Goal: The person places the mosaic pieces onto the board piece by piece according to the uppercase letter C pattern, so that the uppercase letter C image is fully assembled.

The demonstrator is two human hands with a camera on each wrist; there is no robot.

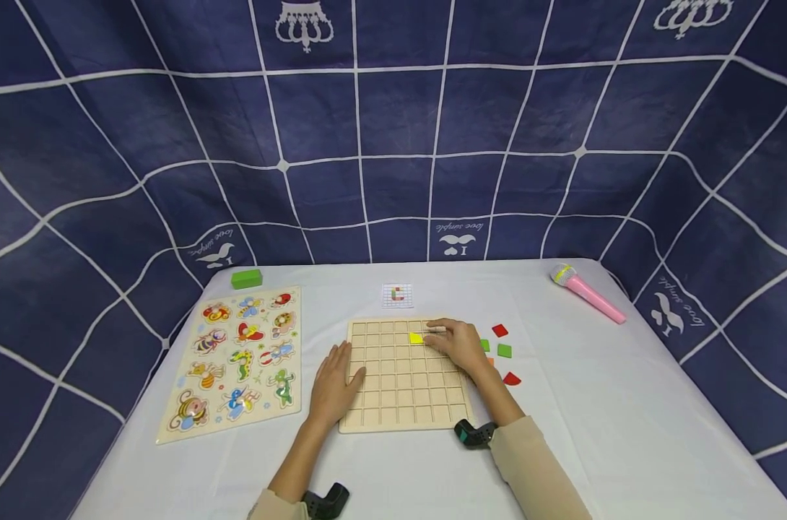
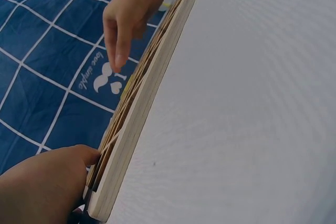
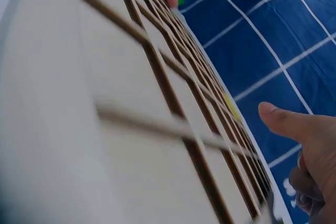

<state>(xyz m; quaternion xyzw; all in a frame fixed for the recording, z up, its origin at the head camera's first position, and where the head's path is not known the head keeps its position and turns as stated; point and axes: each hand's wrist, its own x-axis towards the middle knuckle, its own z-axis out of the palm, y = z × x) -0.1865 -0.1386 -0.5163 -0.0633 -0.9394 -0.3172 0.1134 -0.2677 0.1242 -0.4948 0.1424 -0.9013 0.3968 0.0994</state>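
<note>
A wooden grid board (image 1: 406, 397) lies flat in front of me, with a yellow square tile (image 1: 416, 338) in one of its upper cells. My left hand (image 1: 331, 386) rests along the board's left edge, fingers extended and thumb on the rim. Over the upper right of the grid is my right hand (image 1: 458, 347), its thumb and forefinger apart beside the yellow tile. From the right wrist, the thumb shows clear of the yellow tile (image 3: 231, 107), and nothing appears between the fingers. Loose red (image 1: 500, 331) and green (image 1: 505, 351) tiles lie right of the board, some partly hidden behind that hand.
Behind the board lies a small pattern card (image 1: 397, 295). An insect picture puzzle (image 1: 270, 393) is on the left, with a green block (image 1: 247, 279) beyond it. A pink toy microphone (image 1: 591, 296) lies far right. Blue grid-patterned cloth (image 1: 393, 188) hangs around the table.
</note>
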